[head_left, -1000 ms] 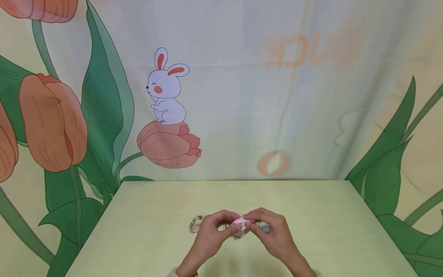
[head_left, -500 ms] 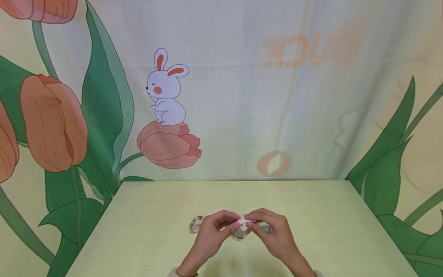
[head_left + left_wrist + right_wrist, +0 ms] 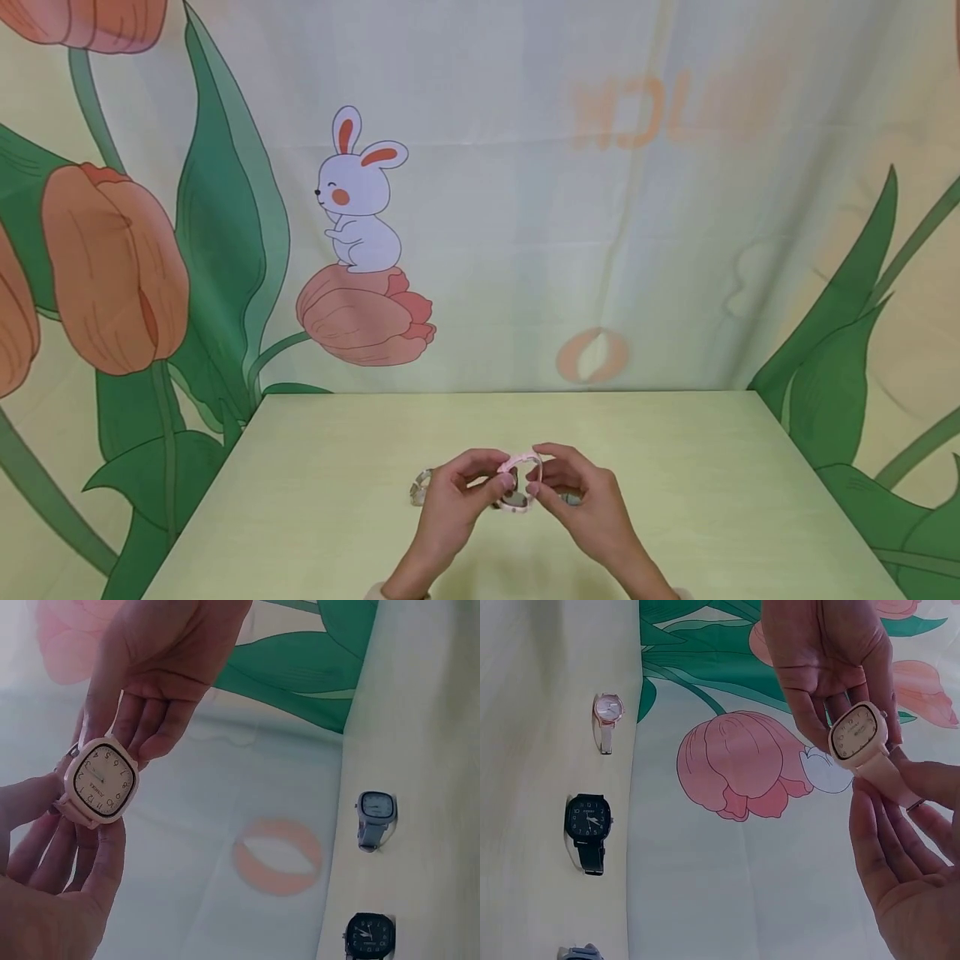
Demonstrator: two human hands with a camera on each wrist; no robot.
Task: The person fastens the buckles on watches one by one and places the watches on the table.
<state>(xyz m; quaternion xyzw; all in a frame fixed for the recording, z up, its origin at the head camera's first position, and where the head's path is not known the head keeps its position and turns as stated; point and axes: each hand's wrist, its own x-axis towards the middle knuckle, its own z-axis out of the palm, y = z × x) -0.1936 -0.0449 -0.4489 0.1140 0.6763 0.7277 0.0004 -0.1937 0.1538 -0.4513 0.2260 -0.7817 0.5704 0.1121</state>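
Note:
Both hands hold a pale pink watch above the table, its strap making a loop. Its square white dial has dark numerals and shows in both wrist views. My left hand pinches the watch from the left, thumb in front. On the right side of the loop, my right hand pinches the strap between thumb and fingers. Fingers hide parts of the strap, and whether its buckle is fastened I cannot tell.
On the pale table lie a light-strapped watch to the left, a black watch in the middle and a grey-blue watch to the right. A printed curtain hangs behind the table's back edge.
The pink watch has turned and its strap has risen, so the loop now shows more openly. The right index finger has lifted, and both hands have shifted slightly.

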